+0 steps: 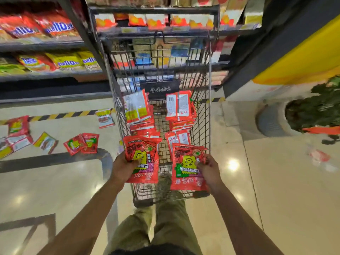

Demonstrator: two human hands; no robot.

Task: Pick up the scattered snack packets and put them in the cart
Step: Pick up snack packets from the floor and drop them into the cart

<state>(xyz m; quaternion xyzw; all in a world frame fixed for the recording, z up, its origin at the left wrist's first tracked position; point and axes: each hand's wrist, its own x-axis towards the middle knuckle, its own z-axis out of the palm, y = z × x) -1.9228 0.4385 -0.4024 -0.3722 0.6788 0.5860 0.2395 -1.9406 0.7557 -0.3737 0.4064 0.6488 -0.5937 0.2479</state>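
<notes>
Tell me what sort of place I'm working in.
Most likely a supermarket aisle: a wire shopping cart part-filled with snack packets, shelves stocked with packaged goods on the left, and loose packets scattered on the glossy floor.

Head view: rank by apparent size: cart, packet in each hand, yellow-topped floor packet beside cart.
1. cart
2. left-hand packet and right-hand packet, alike
3. floor packet; farther away, so true size unsure

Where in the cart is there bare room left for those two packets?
A bare strip of wire floor runs down the middle, between the left stack and the right stack. More bare mesh shows at the near end. Along both walls it is crowded.
</notes>
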